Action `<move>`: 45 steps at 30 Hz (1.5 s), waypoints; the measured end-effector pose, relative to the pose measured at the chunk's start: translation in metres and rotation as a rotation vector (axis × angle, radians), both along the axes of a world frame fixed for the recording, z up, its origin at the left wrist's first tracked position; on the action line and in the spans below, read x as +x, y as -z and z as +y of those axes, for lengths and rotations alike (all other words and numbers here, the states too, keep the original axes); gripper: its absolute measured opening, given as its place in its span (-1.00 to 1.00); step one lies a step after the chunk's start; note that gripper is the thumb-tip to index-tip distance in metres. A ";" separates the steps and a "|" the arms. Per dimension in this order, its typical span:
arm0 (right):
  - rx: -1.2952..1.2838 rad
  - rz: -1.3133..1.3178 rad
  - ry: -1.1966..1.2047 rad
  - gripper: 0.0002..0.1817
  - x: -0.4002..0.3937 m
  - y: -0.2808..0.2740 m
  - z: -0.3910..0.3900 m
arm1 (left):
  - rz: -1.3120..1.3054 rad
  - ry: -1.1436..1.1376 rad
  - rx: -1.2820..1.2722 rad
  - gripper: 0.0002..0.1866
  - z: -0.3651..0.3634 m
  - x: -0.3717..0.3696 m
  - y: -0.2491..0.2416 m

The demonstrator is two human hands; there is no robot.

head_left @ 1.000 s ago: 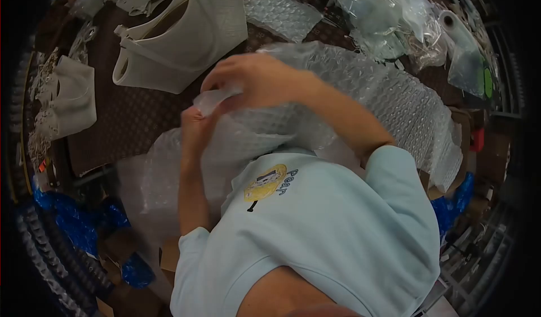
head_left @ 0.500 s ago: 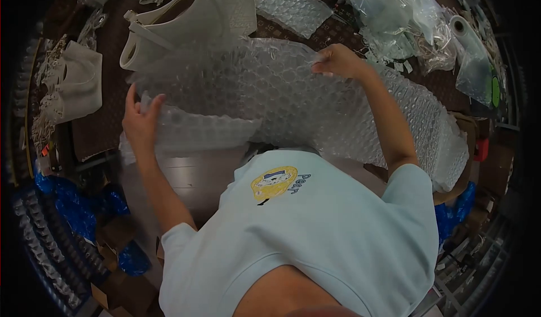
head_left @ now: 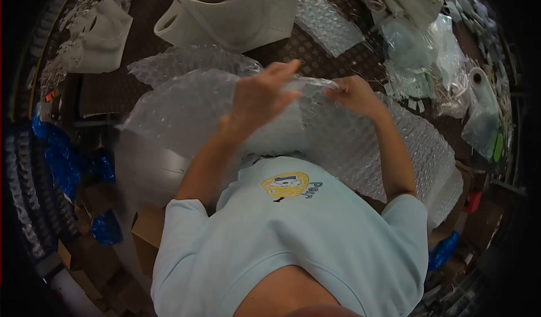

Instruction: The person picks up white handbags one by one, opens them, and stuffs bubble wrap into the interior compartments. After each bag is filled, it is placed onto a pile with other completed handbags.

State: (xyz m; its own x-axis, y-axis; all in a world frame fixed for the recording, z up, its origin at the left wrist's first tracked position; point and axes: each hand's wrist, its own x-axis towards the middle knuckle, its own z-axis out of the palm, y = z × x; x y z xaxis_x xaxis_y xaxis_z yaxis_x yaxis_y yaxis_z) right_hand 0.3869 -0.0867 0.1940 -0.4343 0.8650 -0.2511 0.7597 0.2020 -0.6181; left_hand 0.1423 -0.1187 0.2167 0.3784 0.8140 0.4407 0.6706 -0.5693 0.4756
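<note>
A large sheet of clear bubble wrap (head_left: 180, 108) is spread over the brown patterned table (head_left: 112, 88) in front of me and runs off to the right. My left hand (head_left: 262, 94) lies on a folded edge of the sheet near the middle, fingers stretched forward and pinching it. My right hand (head_left: 355, 96) grips the same edge just to the right, a short gap from the left hand. Both hands hold the wrap slightly above the table. My pale blue shirt (head_left: 293, 232) fills the lower part of the view.
A large white handbag (head_left: 236, 12) lies beyond the wrap, a smaller white bag (head_left: 98, 32) at far left. A small bubble wrap piece (head_left: 329, 23), clear plastic bags (head_left: 428, 52) and a film roll (head_left: 479, 83) sit at the right. Blue plastic (head_left: 56, 153) and cardboard boxes (head_left: 149, 232) are below left.
My left hand swung from the far left in to the middle, carrying the sheet's edge over toward my right hand. The wrap is now folded onto itself. The view shifted slightly.
</note>
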 end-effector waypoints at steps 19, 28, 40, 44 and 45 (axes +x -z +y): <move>0.022 0.330 -0.202 -0.97 -0.076 -0.017 -0.017 | -0.125 0.019 -0.131 -0.93 -0.012 -0.012 0.049; -0.458 0.631 -0.432 -0.82 -0.125 -0.021 -0.047 | -0.226 -0.572 -0.413 -0.80 -0.011 -0.147 0.105; -0.287 0.412 -0.509 -0.77 -0.144 -0.017 -0.036 | -0.330 -0.628 -0.542 -0.81 -0.041 -0.148 0.115; -0.274 0.424 -0.503 -0.75 -0.144 -0.020 -0.034 | -0.350 -0.632 -0.562 -0.81 -0.042 -0.145 0.116; -0.271 0.397 -0.501 -0.75 -0.142 -0.019 -0.033 | -0.353 -0.626 -0.566 -0.81 -0.042 -0.143 0.116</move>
State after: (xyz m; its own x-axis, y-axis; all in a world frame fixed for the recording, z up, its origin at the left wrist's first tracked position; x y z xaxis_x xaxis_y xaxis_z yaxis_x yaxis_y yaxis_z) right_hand 0.2451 -0.1201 0.2127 -0.8686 0.4658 -0.1692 0.3210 0.2687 -0.9081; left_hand -0.0012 -0.1604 0.1004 -0.2856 0.9549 -0.0806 0.5405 0.2300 0.8093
